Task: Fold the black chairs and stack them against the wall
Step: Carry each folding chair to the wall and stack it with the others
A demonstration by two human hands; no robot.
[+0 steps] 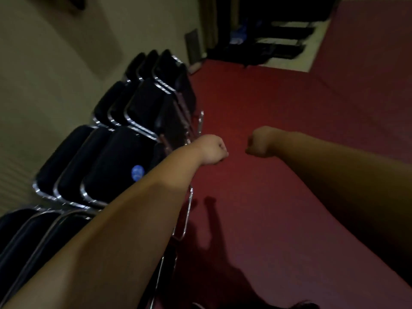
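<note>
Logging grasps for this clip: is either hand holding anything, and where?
Nothing held: left hand and right hand are empty fists over the red carpet.

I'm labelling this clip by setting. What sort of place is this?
Probably a hall or meeting room: rows of folded black chairs stacked along a plain wall, and a wide red floor.

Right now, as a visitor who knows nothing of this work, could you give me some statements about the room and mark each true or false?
1. The left hand and the right hand are both curled and hold nothing. True.
2. The carpet is green. False: it is red.
3. The black chairs stand in rows along the wall. True.
4. The round sticker on one chair is yellow. False: it is blue.
</note>
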